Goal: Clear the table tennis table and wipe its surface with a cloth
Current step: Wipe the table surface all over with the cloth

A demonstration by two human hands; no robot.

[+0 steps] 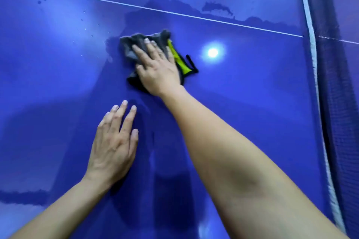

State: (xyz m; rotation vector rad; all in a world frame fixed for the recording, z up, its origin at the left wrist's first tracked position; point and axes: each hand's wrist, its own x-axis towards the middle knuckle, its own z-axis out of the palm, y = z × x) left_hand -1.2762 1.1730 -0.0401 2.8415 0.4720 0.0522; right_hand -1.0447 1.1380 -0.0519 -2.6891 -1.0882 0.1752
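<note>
right hand (pixel 157 68) flat, fingers straight, pressing cloth (pixel 136 44) on worktop (pixel 252 103) | left hand (pixel 114 141) flat, empty, on worktop

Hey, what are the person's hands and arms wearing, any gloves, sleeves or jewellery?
Nothing visible: the left hand and right hand are gloveless, both forearms are bare to the frame edge, no sleeves, watch or bracelets. Fingernails look short and unpainted.
</note>
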